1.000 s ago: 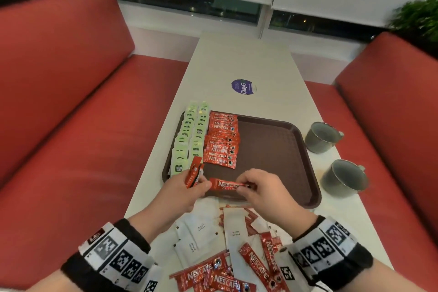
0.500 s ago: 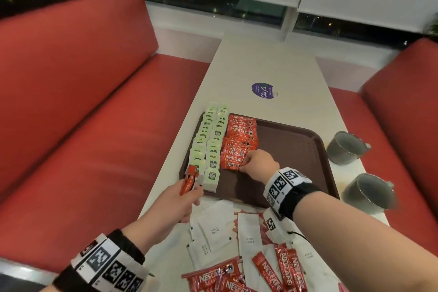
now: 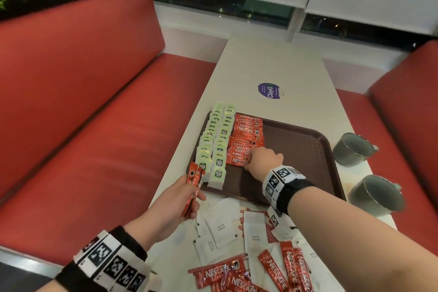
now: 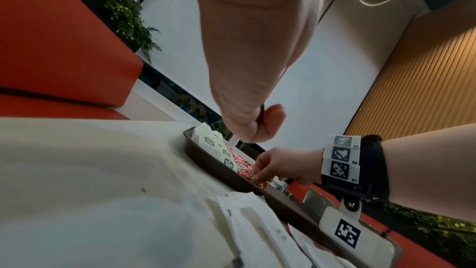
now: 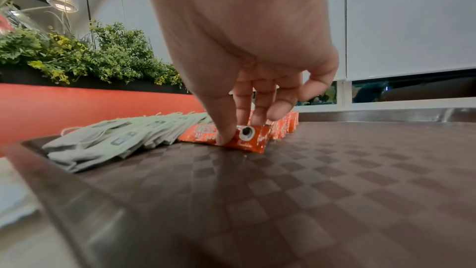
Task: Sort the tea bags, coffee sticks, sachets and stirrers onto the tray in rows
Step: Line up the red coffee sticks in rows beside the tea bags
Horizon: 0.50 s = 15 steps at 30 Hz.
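A brown tray (image 3: 298, 147) carries two rows of green tea bags (image 3: 214, 142) along its left side. Beside them runs a row of red coffee sticks (image 3: 247, 135). My right hand (image 3: 257, 157) reaches onto the tray, and its thumb and fingers pinch a coffee stick (image 5: 244, 139) lying flat at the near end of that row. My left hand (image 3: 187, 197) hovers off the tray's near left corner and grips a couple of red coffee sticks (image 3: 193, 185). In the left wrist view its fingers (image 4: 270, 121) are curled.
White sugar sachets (image 3: 222, 225), loose coffee sticks (image 3: 272, 268) and thin red stirrers (image 3: 241, 223) lie in a heap on the table in front of the tray. Two grey mugs (image 3: 353, 149) (image 3: 376, 194) stand right of the tray. Red benches flank the table.
My right hand has carried one coffee stick from beside the left hand forward onto the tray and set it at the row's near end. The left hand keeps its sticks.
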{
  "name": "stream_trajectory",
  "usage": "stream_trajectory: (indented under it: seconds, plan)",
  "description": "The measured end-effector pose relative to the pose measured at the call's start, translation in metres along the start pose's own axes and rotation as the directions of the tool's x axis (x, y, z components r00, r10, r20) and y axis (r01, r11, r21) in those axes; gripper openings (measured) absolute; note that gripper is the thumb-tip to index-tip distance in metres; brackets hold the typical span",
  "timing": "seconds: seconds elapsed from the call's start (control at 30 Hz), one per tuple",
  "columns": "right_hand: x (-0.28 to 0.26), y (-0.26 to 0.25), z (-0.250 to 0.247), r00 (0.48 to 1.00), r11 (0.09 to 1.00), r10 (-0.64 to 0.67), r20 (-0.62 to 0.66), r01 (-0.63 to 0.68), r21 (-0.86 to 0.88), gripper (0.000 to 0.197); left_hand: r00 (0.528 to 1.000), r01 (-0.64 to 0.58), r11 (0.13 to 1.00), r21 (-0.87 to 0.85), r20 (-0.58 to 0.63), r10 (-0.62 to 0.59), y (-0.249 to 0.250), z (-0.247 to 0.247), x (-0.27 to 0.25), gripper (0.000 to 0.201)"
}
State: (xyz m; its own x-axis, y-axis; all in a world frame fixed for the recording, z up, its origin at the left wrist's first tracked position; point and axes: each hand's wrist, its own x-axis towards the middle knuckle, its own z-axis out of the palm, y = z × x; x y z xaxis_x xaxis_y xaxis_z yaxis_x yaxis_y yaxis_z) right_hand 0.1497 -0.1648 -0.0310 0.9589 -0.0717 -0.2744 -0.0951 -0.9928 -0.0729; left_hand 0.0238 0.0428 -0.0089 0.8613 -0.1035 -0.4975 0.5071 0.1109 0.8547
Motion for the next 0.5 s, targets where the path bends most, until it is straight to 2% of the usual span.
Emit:
stream_trajectory:
  seconds: [0.17, 0.23, 0.27, 0.37, 0.43, 0.5]
  plan:
    - [-0.009, 0.0, -0.004, 0.997, 0.999, -0.014, -0.073, 0.017, 0.045, 0.019, 0.997, 0.011, 0.999, -0.045, 0.071, -0.008, 0.005, 0.002, -0.003, 0.022]
    - [-0.019, -0.004, -0.011, 0.99, 0.986, -0.049, -0.132, 0.069, 0.151, 0.016, 0.996, 0.006, 0.999, -0.044, 0.09, -0.002, 0.006, 0.003, -0.004, 0.022]
    - [-0.027, -0.006, -0.015, 0.987, 0.957, -0.081, -0.142, 0.117, 0.266, 0.012, 0.995, 0.005, 0.999, -0.04, 0.102, -0.001, 0.007, 0.003, -0.004, 0.022]
    - [-0.058, -0.017, -0.028, 0.966, 0.75, -0.237, -0.105, 0.251, 0.612, 0.011, 0.988, 0.009, 1.0, -0.026, 0.154, -0.005, 0.009, 0.007, -0.005, 0.022]
    - [-0.077, -0.022, -0.032, 0.94, 0.639, -0.337, -0.044, 0.263, 0.723, 0.011, 0.983, 0.003, 1.0, 0.002, 0.182, -0.004, 0.009, 0.011, -0.005, 0.02]
    - [-0.09, -0.021, -0.032, 0.923, 0.553, -0.383, -0.02, 0.247, 0.795, 0.005, 0.982, -0.007, 1.0, 0.03, 0.187, 0.001, 0.008, 0.015, -0.005, 0.019]
